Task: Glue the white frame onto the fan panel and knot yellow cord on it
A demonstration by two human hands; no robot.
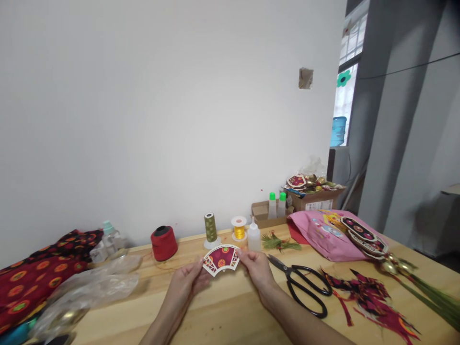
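Both my hands hold up a fan-shaped card piece [221, 259], white-edged with red patterned fabric on it, above the wooden table [230, 311]. My left hand [187, 280] pinches its left end and my right hand [257, 268] pinches its right end. Fingers of both hands are closed on the piece.
Black scissors [305, 287] lie right of my right hand. Behind stand a red thread spool [164, 243], an olive spool [210, 230], a yellow spool [239, 228] and a small white bottle [253, 237]. Red patterned fabric [32, 278] and clear plastic [89, 292] lie left; fabric scraps [370, 299] and a pink bag [327, 232] right.
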